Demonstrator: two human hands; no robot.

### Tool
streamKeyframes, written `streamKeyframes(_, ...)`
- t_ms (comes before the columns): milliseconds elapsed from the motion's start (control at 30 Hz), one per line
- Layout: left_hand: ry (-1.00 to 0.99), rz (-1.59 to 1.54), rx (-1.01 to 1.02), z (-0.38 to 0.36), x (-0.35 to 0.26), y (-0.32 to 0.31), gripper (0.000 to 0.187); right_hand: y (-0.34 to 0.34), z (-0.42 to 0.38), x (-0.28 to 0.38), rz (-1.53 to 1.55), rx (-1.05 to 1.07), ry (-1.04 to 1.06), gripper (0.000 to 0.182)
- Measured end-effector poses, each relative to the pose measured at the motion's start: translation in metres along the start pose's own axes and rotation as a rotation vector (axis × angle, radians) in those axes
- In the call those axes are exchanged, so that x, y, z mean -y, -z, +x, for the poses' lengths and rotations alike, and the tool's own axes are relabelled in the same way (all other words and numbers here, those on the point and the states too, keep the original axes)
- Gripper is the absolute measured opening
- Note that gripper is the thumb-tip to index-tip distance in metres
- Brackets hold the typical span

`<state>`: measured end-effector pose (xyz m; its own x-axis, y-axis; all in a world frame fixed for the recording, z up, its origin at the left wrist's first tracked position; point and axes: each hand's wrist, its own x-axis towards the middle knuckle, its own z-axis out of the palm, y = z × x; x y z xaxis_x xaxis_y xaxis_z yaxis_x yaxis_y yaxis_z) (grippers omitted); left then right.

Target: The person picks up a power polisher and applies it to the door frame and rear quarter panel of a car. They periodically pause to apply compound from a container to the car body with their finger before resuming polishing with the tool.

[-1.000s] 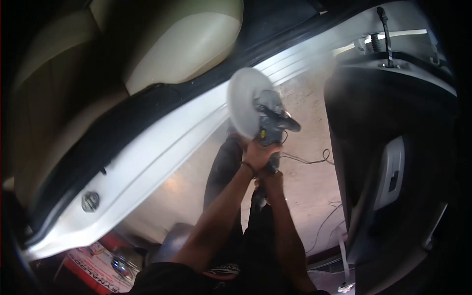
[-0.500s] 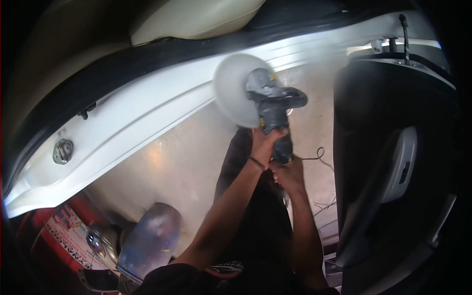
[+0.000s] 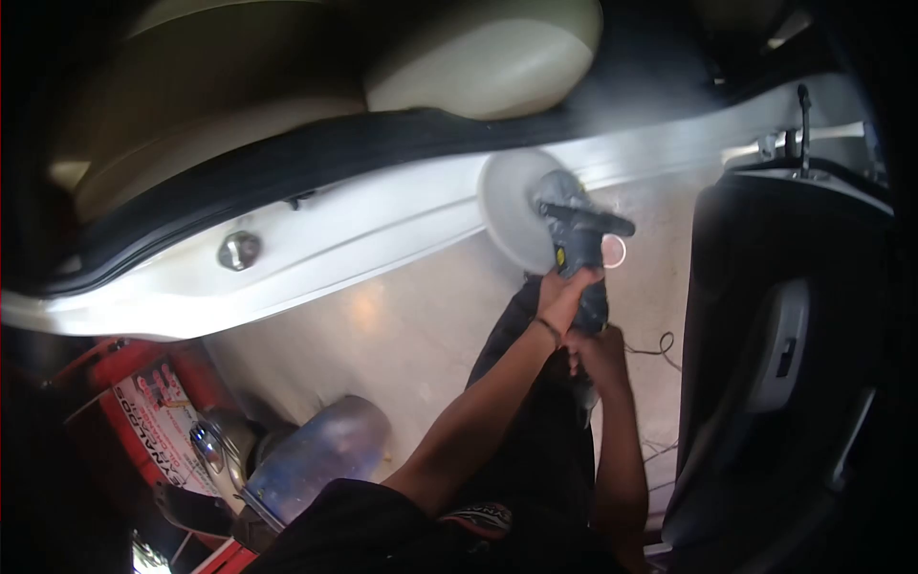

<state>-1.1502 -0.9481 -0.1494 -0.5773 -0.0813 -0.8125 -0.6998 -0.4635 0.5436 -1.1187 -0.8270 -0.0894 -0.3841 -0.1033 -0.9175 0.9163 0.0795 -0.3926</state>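
Observation:
Both of my hands grip a dark grey polisher (image 3: 578,230) with a loop handle near its head. My left hand (image 3: 564,301) wraps around the middle of the body, a dark band on its wrist. Lower down, my right hand (image 3: 595,356) is closed around the rear end of the tool. The round white polishing pad (image 3: 513,206), blurred as if spinning, overlaps the white door sill (image 3: 382,234) of a car. A metal door latch striker (image 3: 239,251) sits on the white frame at the left.
An open car door with a dark inner panel (image 3: 732,316) stands at the right. Beige seats (image 3: 488,62) lie beyond the sill. At lower left are a red cabinet with a printed sign (image 3: 158,411) and a blue, dusty rounded container (image 3: 330,450). A thin cable (image 3: 665,346) lies on the floor.
The view has shifted, so the car, door and stand sit differently in frame. The polisher appears further right and lower, still in both hands, its pad still over the white sill.

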Motion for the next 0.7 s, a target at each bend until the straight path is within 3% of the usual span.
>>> streamKeyframes(100,0.06,-0.035,-0.055,-0.054,-0.024,0.028,0.049,-0.035,-0.045,0.0,0.027,0.066,0.054,0.019)
streamKeyframes(167,0.003,0.016,-0.096,-0.096,-0.052,0.041,0.046,-0.054,-0.073,0.002,0.003,0.104,-0.017,0.016)
streamKeyframes(267,-0.157,0.162,-0.2,-0.149,-0.083,0.055,0.043,-0.069,-0.116,0.019,-0.103,0.233,0.071,0.012)
streamKeyframes(400,-0.198,-0.029,-0.282,-0.181,-0.078,0.065,0.042,-0.074,-0.134,0.017,-0.201,0.254,0.104,0.019)
streamKeyframes(500,-0.115,-0.115,-0.169,-0.155,-0.052,0.066,0.046,-0.066,-0.115,0.003,-0.157,0.247,-0.002,0.017)
streamKeyframes(567,-0.054,-0.082,-0.192,-0.129,-0.034,0.057,0.049,-0.06,-0.103,-0.007,-0.08,0.136,0.019,0.011)
streamKeyframes(700,0.011,0.124,-0.058,-0.079,-0.016,0.035,0.054,-0.043,-0.069,-0.015,-0.012,0.027,-0.081,0.014)
